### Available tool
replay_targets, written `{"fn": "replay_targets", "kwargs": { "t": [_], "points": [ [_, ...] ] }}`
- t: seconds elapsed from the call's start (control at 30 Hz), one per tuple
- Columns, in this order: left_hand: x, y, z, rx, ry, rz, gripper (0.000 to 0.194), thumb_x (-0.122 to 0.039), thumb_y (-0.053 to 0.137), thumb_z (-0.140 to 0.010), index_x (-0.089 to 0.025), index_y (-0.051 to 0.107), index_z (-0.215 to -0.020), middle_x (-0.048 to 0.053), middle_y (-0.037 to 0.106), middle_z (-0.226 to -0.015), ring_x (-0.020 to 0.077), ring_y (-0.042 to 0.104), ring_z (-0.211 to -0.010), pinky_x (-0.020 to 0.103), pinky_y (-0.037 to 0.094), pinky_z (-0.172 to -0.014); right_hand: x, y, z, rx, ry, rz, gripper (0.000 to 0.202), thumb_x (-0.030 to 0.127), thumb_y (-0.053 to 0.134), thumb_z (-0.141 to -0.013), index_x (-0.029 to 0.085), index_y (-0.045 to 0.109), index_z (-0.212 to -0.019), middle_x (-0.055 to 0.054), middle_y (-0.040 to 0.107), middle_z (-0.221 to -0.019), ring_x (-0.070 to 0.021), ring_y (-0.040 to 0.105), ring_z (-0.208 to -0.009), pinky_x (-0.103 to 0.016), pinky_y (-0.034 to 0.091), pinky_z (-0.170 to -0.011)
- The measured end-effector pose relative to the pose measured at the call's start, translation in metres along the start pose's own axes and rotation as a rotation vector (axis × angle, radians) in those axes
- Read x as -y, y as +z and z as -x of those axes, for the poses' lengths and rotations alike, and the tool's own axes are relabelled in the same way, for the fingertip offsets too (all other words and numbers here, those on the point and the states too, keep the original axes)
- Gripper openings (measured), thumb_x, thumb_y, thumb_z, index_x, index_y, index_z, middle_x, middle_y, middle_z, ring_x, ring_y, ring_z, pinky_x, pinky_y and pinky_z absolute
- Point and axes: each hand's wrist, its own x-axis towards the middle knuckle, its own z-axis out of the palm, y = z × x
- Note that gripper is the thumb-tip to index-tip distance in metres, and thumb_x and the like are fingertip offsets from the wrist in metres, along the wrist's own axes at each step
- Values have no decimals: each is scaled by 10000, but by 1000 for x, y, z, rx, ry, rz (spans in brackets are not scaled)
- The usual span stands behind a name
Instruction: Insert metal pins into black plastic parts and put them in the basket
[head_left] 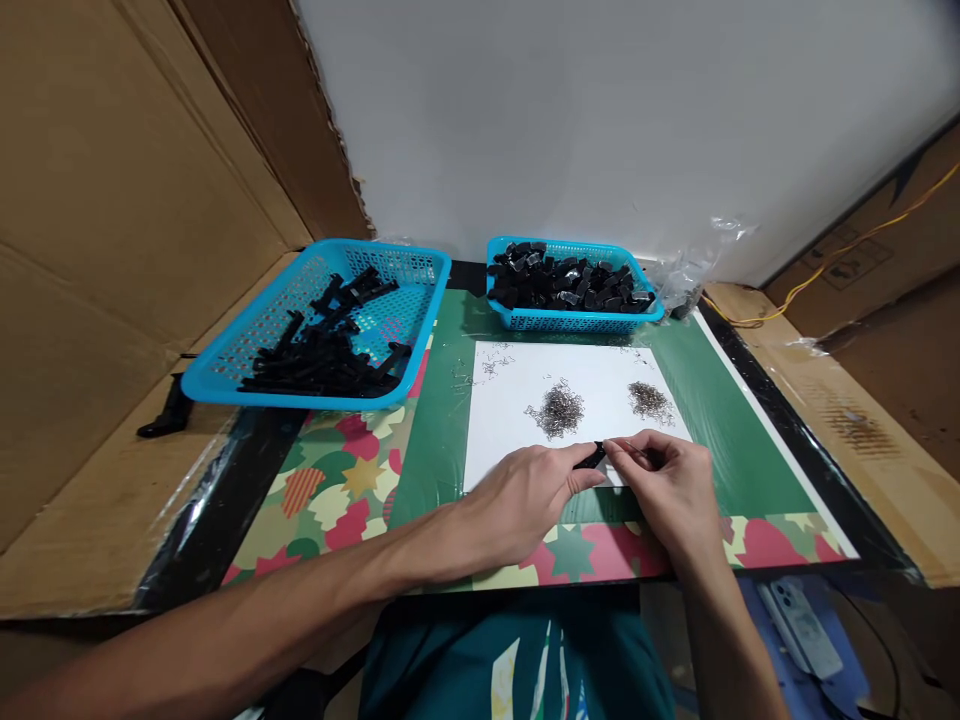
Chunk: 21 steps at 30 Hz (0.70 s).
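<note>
My left hand (529, 495) is closed, gripping a small black plastic piece (594, 458) between thumb and fingers above the front of a white sheet (491, 445). Against the right end of that piece, my right hand (671, 480) makes a pinch. A thin dark line shows by its fingers, too small to name. Just beyond the hands, a pile of tiny wire-like metal parts (562, 410) lies on the sheet. Farther right is a smaller, browner pile of tiny metal parts (649, 401). More thin bits of wire (495, 360) are scattered at the sheet's back left.
At the left stands a blue basket (300, 400) with long black plastic parts (322, 350). A second blue basket (577, 320) at the back holds short black blocks (562, 280). Clear plastic bags (686, 280) sit beside it. Cardboard walls (135, 200) flank the table.
</note>
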Motion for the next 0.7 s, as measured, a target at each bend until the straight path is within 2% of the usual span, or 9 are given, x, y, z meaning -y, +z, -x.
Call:
{"fn": "replay_targets", "kwargs": {
  "t": [0.13,0.3,0.5,0.7],
  "points": [
    [0,-1,2,4,17,-20,362,-434,442,-1133,-227,705,-1270,43,741,-837,205,643,-660,290,328,-605,3,-1,0,50,0,1,377,493,783,-804,154,716,-653,-24,611,-577,-135,474,-540,-254,325,-497],
    [1,0,2,41,25,-78,331,-386,451,-1130,-209,674,-1299,53,738,-838,240,687,-727,292,363,-628,12,-6,-2,111,-21,51,384,467,750,-799,164,664,-578,-12,574,-527,-120,431,-508,-249,302,-473],
    [1,0,2,54,40,-88,335,-389,442,-1137,-214,645,-1338,76,785,-974,262,742,-829,294,448,-697,13,-14,-1,185,15,55,364,499,747,-820,144,796,-758,-101,776,-720,-193,624,-616,-277,441,-543],
    [4,2,3,35,58,-100,310,-375,459,-1130,-205,652,-1302,79,788,-962,258,754,-826,289,468,-698,6,-21,-1,217,14,129,362,503,723,-867,160,837,-849,-99,801,-793,-233,691,-704,-323,491,-628]
  ]
}}
